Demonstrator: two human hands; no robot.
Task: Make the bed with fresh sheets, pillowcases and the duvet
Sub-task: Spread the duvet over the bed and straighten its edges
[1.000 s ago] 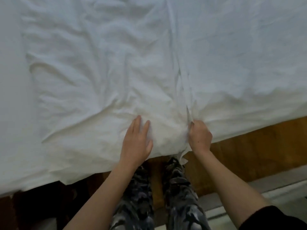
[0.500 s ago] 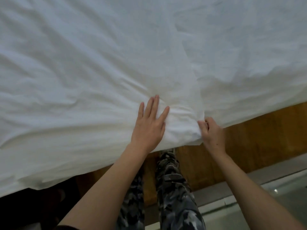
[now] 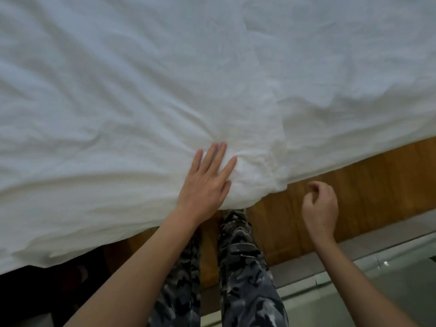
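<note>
Pressing flat on white sheet (image 3: 141, 90), left hand (image 3: 205, 182) open-fingered; right hand (image 3: 320, 208) loosely curled, empty. Risk: unheld bunched edge slides off bed frame (image 3: 368, 185).

The scene is being viewed from a single head-worn camera, which is being pointed forward and steeply down from close above the bed's near edge (image 3: 354, 147). The white sheet (image 3: 141, 79) is being framed wide, with both forearms entering from below.
</note>
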